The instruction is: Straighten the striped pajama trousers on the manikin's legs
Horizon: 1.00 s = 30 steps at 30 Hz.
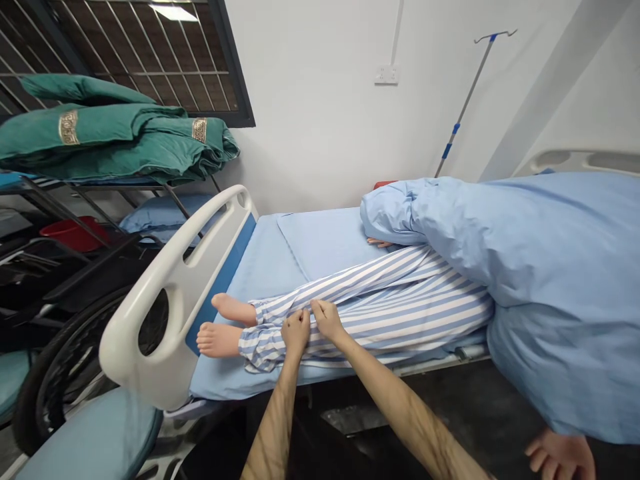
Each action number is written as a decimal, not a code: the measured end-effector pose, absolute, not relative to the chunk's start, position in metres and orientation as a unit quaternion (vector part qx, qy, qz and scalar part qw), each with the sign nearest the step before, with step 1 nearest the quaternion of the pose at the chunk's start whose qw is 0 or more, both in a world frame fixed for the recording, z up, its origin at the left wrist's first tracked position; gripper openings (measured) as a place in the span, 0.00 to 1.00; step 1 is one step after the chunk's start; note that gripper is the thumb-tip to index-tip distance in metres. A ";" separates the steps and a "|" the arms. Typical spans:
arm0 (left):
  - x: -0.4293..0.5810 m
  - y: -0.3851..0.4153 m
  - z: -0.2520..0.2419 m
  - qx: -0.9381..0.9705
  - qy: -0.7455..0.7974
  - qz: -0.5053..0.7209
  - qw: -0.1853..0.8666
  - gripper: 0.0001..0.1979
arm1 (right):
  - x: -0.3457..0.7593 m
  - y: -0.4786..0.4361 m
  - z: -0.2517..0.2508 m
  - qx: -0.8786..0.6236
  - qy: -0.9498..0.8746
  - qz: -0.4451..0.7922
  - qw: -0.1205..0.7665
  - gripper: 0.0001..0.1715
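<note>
Looking down on a hospital bed (165, 313) lying left to right across the middle of the frame, with a white end rail at the left. Over the right side, one big blue quilt (560, 267), puffed up and hanging past the near edge of the bed. At the upper left, one window grille (150, 47) and a pile of green quilts (105, 133), folded too tight to count. Below that, one red tub (73, 233) and one blue pillow (160, 220), then one big wheelchair wheel (60, 360) at the left edge. On the back wall, one drip pole (465, 100) and one white socket (387, 75).

Across the bed, striped trousers (380, 307) in blue and white, long way along the bed, cuffs toward the left end rail. Poking out of the cuffs, two bare feet (217, 340), dummy feet by the look of them. Farther back, one small dummy hand (377, 243) by the quilt.

Near the cuffs, on the side closest to the camera, two bare hands. Left hand (295, 331) nearer the feet, right hand (327, 320) just beside it and a bit farther up the leg. Both closed in a pinch on the striped cloth. At the lower right corner, apart from those two, one more hand (560, 457), open, under the quilt's edge.
</note>
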<state>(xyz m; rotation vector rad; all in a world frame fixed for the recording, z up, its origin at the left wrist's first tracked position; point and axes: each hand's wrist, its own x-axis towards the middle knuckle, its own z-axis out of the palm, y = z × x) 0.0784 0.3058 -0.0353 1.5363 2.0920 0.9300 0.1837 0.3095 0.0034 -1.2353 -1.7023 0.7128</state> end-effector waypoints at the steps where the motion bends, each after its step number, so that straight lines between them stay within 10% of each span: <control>1: 0.079 0.305 -0.037 0.545 0.743 0.340 0.189 0.19 | 0.184 0.310 -0.009 -0.523 -0.689 0.268 0.423 0.25; 16: 0.107 0.316 0.044 0.357 0.462 0.674 0.452 0.20 | 0.188 0.322 -0.044 -0.533 -0.618 0.303 0.491 0.27; 30: 0.112 0.315 -0.032 0.610 0.682 0.348 0.204 0.20 | 0.194 0.321 -0.037 -0.521 -0.606 0.345 0.492 0.23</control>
